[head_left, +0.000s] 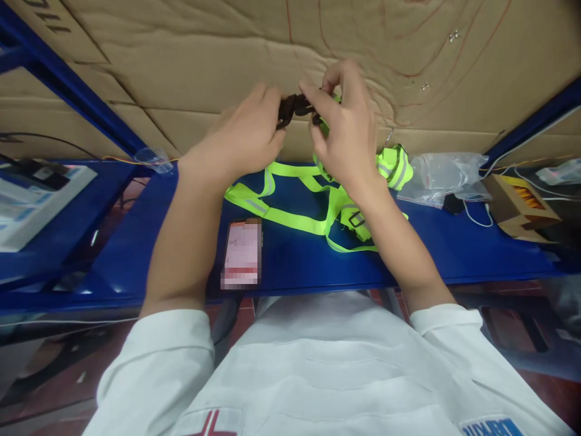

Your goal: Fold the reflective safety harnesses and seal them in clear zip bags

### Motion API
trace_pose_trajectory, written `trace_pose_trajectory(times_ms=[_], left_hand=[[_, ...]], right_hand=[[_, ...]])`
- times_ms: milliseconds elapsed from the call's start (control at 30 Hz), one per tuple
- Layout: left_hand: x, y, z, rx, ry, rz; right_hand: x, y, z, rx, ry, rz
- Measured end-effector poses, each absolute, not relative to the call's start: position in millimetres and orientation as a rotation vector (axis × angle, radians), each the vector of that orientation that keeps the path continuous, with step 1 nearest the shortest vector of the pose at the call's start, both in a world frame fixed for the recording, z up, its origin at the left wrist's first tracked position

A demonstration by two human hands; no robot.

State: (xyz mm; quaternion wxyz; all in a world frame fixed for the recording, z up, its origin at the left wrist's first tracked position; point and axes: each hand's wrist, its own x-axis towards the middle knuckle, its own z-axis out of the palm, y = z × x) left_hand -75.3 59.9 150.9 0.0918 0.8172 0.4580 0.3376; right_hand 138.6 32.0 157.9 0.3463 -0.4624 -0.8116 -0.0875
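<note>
In the head view, the left hand (247, 130) has its fingers closed on one end of a black buckle (302, 105), and the right hand (347, 130) bends its thumb and fingers around the other end, where some green webbing shows. The buckle is in the air, above the worktop (299, 266) and in front of the cardboard (218, 54). Its two parts seem to meet, but because of blur I cannot tell if they are locked. About the progress, I judge the work is unfinished: the green straps (295, 221) lie loosely looped below, beyond the phone (242, 251), not folded.
</note>
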Motion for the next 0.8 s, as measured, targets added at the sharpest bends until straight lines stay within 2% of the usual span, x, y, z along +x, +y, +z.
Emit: trace_pose_trajectory(times_ms=[200, 333, 500, 800], left_hand=[[-71, 66, 150, 2.401, 1.117, 1.041], [-73, 64, 154, 2.318, 0.932, 1.123], [-68, 57, 158, 2.334, 0.973, 1.137], [-59, 48, 165, 2.582, 1.023, 1.108]], right_hand=[[131, 33, 154, -1.318, -1.963, -0.320], [137, 40, 151, -1.183, -1.954, -0.253], [140, 48, 148, -1.083, -2.016, -0.025], [141, 47, 143, -0.947, -2.103, 0.022]])
